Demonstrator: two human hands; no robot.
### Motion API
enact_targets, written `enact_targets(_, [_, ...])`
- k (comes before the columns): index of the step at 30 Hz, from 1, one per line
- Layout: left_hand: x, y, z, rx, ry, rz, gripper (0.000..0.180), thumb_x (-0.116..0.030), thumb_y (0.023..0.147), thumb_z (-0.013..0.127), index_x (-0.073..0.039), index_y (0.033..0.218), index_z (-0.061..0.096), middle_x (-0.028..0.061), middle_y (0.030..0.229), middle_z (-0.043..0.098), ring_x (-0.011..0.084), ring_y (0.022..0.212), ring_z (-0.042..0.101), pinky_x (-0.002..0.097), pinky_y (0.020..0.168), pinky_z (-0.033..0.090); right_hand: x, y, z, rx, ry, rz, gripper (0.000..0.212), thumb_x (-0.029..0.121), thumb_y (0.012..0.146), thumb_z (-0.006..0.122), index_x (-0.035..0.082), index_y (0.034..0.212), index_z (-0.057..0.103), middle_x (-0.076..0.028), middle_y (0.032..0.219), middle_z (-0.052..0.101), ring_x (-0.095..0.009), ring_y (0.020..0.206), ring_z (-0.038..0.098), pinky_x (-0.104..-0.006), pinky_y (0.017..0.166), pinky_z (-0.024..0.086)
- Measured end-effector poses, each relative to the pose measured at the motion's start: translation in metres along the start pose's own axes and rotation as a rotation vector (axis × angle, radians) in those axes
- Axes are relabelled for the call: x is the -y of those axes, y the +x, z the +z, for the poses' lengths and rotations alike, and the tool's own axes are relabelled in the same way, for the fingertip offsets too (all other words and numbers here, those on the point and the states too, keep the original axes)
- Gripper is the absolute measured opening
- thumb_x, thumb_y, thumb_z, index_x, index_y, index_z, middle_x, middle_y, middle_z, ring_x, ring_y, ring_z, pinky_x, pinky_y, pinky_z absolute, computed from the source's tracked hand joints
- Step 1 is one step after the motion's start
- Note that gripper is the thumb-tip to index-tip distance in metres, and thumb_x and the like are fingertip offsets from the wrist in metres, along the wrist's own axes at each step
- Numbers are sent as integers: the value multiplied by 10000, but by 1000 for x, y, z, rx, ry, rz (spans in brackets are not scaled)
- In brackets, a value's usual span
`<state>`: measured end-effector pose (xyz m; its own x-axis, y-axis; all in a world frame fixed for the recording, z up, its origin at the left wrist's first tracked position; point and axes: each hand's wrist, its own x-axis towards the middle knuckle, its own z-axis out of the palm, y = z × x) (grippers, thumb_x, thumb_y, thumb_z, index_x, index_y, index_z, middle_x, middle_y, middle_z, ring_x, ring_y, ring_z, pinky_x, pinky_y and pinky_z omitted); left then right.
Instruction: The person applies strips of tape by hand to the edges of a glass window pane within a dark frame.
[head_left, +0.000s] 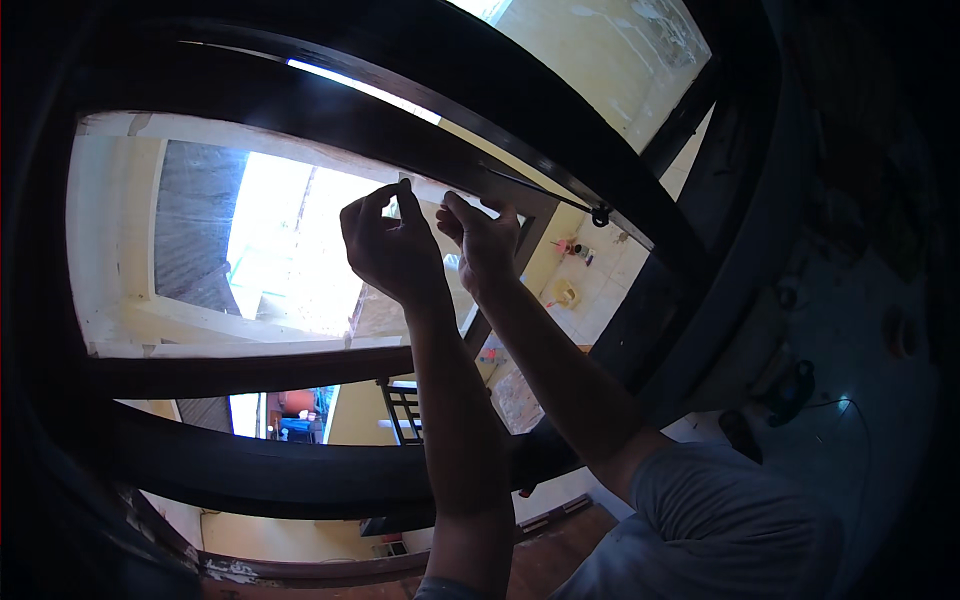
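Observation:
Both my arms are raised in front of a dark-framed window sash [240,375] that holds a glass pane [110,240]. My left hand [392,245] is in front of the pane near its upper edge, thumb and forefinger pinched together. A tiny bit shows at those fingertips, too small to name. Just to the right, my right hand [482,242] has its fingers curled and closed near the same edge. Whatever it may hold is hidden. A whitish strip [250,137] borders the pane's upper edge. The hands are close together but apart.
A dark metal stay [555,195] with a knob at its end slants beside the sash at upper right. Dark curved frame bars [270,470] cross above and below. Through the openings show a tiled floor with small items, and a black grille [404,410]. A dim floor with a cable lies at right.

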<state>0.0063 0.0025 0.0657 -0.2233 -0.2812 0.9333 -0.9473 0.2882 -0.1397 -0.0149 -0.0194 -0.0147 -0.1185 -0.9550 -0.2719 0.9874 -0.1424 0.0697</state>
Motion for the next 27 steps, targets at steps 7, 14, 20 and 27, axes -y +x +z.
enact_targets(7, [-2, -2, 5, -44, 18, 12, 95, -154, 864, 873, -132, 861, 781, -15, 865, 672, 106, 599, 566, 273, 549, 444, 0, 5, 3, -31, -16, 16, 612, 31, 863, 851, -41, 1282, 410, -222, 1038, 674, -287, 839, 756, -379, 760, 661])
enact_targets(14, [0, -5, 10, -54, 9, 23, 97, -161, 868, 875, -133, 873, 783, -18, 867, 669, 104, 604, 572, 280, 548, 444, 2, 4, 4, -34, -23, 1, 629, 32, 863, 849, -52, 1292, 398, -229, 1051, 675, -286, 855, 755, -383, 800, 663])
enact_targets(20, [-2, -5, 11, -66, 47, -12, 104, -157, 863, 880, -126, 874, 782, -11, 877, 684, 105, 597, 569, 281, 546, 446, 2, 8, 2, 0, -45, 8, 618, 14, 868, 834, -49, 1296, 393, -223, 1045, 688, -280, 866, 756, -385, 812, 663])
enact_targets(27, [-5, -6, 14, -80, 65, -12, 119, -161, 864, 885, -115, 861, 775, -13, 871, 693, 112, 595, 558, 284, 562, 451, 3, 8, -2, 22, 27, 30, 607, 1, 859, 834, -18, 1284, 401, -218, 1007, 706, -269, 840, 752, -386, 815, 660])
